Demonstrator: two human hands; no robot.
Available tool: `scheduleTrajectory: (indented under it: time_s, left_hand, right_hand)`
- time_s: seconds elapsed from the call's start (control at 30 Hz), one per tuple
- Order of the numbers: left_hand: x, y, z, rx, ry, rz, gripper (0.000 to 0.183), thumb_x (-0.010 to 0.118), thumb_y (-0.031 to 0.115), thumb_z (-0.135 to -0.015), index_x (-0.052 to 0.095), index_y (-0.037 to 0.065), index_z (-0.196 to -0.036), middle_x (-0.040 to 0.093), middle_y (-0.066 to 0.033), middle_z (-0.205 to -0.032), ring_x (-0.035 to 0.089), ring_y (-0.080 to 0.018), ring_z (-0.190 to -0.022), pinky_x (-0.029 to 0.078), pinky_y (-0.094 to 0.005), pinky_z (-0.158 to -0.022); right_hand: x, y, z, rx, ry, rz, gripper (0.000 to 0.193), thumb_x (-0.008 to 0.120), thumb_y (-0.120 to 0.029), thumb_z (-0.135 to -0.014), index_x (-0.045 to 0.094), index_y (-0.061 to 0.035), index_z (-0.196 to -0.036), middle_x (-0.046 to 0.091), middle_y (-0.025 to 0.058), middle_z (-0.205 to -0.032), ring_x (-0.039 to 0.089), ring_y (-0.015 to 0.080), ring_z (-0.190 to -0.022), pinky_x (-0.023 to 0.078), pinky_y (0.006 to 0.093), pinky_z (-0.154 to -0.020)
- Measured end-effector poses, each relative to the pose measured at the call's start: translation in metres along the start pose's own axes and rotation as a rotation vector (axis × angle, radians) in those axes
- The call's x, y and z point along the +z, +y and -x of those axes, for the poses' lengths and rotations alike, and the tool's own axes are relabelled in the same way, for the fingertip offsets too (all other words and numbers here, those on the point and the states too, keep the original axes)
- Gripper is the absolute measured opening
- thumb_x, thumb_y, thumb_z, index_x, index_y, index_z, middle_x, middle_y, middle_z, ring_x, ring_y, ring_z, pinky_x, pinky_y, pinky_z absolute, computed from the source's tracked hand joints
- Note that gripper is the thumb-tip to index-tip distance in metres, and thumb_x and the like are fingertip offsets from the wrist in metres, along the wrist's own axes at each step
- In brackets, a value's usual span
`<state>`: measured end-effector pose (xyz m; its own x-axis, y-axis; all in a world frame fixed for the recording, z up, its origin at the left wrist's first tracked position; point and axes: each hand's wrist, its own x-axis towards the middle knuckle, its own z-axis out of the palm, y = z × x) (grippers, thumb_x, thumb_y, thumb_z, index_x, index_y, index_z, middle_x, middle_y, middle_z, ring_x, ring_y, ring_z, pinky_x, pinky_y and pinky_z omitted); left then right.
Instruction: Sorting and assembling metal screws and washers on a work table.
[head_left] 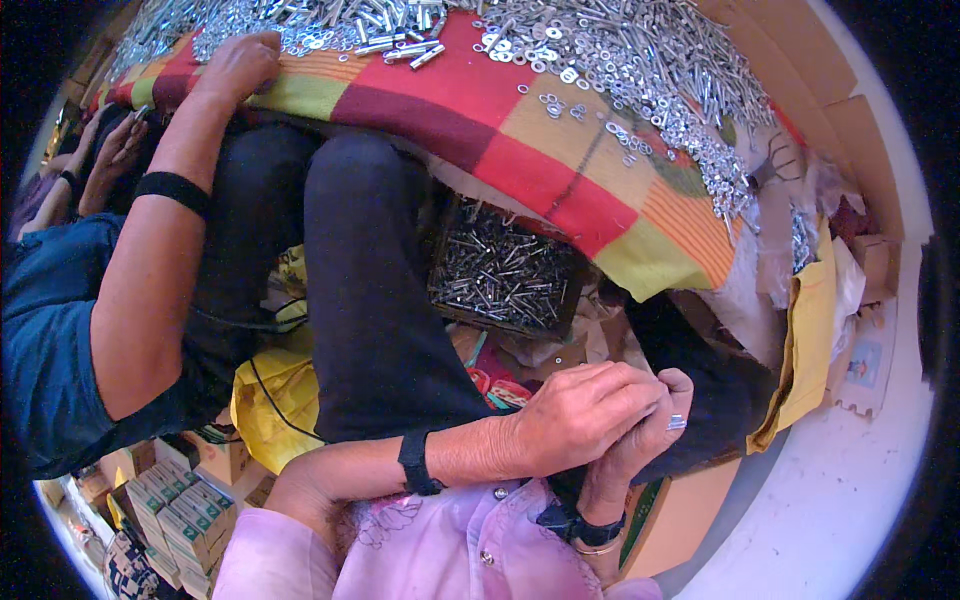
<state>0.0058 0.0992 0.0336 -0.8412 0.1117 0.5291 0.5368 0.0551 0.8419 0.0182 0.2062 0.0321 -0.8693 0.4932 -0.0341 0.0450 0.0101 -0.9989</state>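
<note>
My left hand and my right hand are pressed together above my lap, both with curled fingers. Whatever lies between them is hidden. A small shiny silver piece shows at the right hand's fingers; I cannot tell whether it is a ring or a metal part. Beyond my hands, a dark open box holds many loose bolts. Past that, a checkered cloth carries heaps of silver washers, nuts and metal sleeves.
At the left a co-worker's arm reaches to the heap; another person's hands are farther left. Yellow wrapping lies beside my leg. Small cartons are stacked lower left. A yellow envelope and white wall border the right.
</note>
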Motion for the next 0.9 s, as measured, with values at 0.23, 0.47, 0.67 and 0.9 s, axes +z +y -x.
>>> scheduleTrajectory:
  time_s: [0.23,0.47,0.67,0.9]
  left_hand:
    - [0.004,-0.005,0.000,-0.078,-0.013,0.020,0.020,0.061,0.003,-0.077,0.059,0.000,-0.097,0.062,-0.0142,-0.093,0.062,-0.0281,-0.082,0.051,-0.0351,-0.071]
    - [0.000,-0.007,-0.004,-0.077,-0.054,0.008,0.026,0.058,-0.002,-0.077,0.058,0.000,-0.103,0.060,-0.0160,-0.102,0.060,-0.0295,-0.090,0.050,-0.0355,-0.075]
    - [-0.002,-0.016,-0.007,0.013,-0.062,-0.045,0.031,0.057,-0.005,-0.077,0.056,0.000,-0.108,0.059,-0.0171,-0.107,0.060,-0.0316,-0.093,0.051,-0.0363,-0.077]
    - [-0.010,-0.018,-0.004,0.026,-0.127,-0.093,0.032,0.057,-0.002,-0.079,0.054,-0.001,-0.110,0.056,-0.0190,-0.113,0.058,-0.0325,-0.100,0.050,-0.0369,-0.082]
  right_hand:
    - [-0.015,0.005,-0.013,0.194,-0.204,-0.147,0.007,0.044,-0.008,-0.083,0.046,-0.0021,-0.085,0.043,0.0007,-0.071,0.041,0.0057,-0.060,0.034,0.0205,-0.051]
    - [-0.008,0.009,-0.023,0.171,-0.196,-0.189,0.004,0.045,-0.004,-0.083,0.047,-0.0020,-0.086,0.046,0.0005,-0.069,0.041,0.0046,-0.054,0.033,0.0198,-0.044]
    - [0.000,0.003,-0.030,0.305,-0.336,-0.333,0.004,0.047,-0.009,-0.084,0.049,-0.0049,-0.085,0.046,-0.0017,-0.064,0.039,0.0025,-0.047,0.031,0.0178,-0.039]
    - [0.003,0.013,-0.025,0.384,-0.340,-0.387,0.012,0.053,-0.019,-0.087,0.051,-0.0075,-0.087,0.045,-0.0044,-0.056,0.033,0.0018,-0.035,0.025,0.0174,-0.028]
